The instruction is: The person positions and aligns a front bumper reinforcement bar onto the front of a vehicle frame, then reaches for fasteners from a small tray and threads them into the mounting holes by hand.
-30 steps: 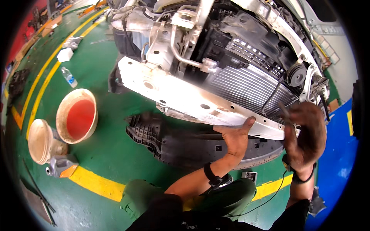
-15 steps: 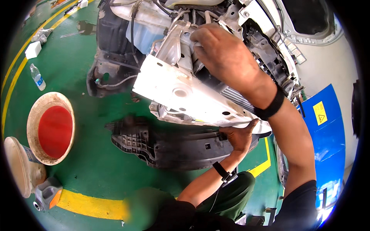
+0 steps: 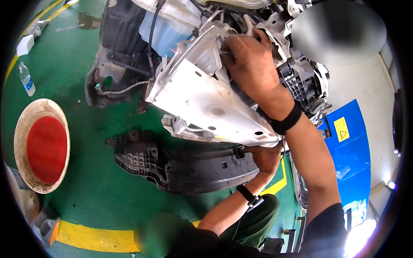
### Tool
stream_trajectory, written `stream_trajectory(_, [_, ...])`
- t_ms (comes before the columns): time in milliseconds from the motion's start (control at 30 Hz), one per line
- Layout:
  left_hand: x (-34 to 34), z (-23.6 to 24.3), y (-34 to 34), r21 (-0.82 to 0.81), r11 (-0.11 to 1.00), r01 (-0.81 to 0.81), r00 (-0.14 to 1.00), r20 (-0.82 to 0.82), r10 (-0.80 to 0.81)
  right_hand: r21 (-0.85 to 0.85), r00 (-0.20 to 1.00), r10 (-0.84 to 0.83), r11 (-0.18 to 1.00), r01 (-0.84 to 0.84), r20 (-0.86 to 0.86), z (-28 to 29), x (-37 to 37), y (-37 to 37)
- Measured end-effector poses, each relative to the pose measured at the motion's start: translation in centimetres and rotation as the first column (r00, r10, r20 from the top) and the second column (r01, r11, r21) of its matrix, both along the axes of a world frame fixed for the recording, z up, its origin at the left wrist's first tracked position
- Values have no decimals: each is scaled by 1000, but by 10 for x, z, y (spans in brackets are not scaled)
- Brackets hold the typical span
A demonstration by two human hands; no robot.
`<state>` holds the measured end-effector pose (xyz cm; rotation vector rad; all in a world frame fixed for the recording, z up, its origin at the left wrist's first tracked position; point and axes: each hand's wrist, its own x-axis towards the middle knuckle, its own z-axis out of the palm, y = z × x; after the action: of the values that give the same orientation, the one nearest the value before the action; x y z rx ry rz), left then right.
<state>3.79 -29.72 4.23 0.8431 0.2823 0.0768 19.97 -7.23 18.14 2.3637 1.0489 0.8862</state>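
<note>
My left hand point(image 3: 266, 159) is wrapped under the lower edge of the white metal crossbeam point(image 3: 202, 103) at the car's stripped front, its fingers partly hidden. My right hand point(image 3: 247, 60) reaches over the beam into metal brackets and pipes, with curled fingers; what is in them is hidden. Just left of it are a pale blue translucent reservoir point(image 3: 163, 30) and a black hose point(image 3: 152, 38). Beneath the beam and left hand lies a long black plastic undertray point(image 3: 189, 172) on the green floor.
A bucket of red liquid point(image 3: 46, 148), a jug point(image 3: 45, 230), a plastic bottle point(image 3: 26, 79) and a white block point(image 3: 25, 45) stand at left. A black liner point(image 3: 118, 51) hangs beside the reservoir. A large blue panel point(image 3: 346, 163) is at right.
My right hand has moved from the beam's right end up and left into the brackets, nudging a little further since half a second ago. My left hand stays at the beam. The view has shifted.
</note>
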Motion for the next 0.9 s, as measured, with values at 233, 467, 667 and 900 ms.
stream_trajectory(233, [1, -6, -8, 21, 1000, 9, 1000, 22, -9, 45, 996, 79, 996, -77, -40, 3, 0, -6])
stream_trajectory(467, [5, -6, -2, 169, 986, -17, 998, 62, 7, 12, 995, 95, 995, -95, 16, 0, 7, 1])
stream_trajectory(667, [1, -5, -5, 283, 959, 22, 998, 50, -38, 14, 991, 128, 992, -127, -37, 3, 6, -11])
stream_trajectory(900, [3, 0, 7, 311, 950, 35, 997, 50, -53, 52, 998, 63, 997, -63, 12, 1, 6, -5])
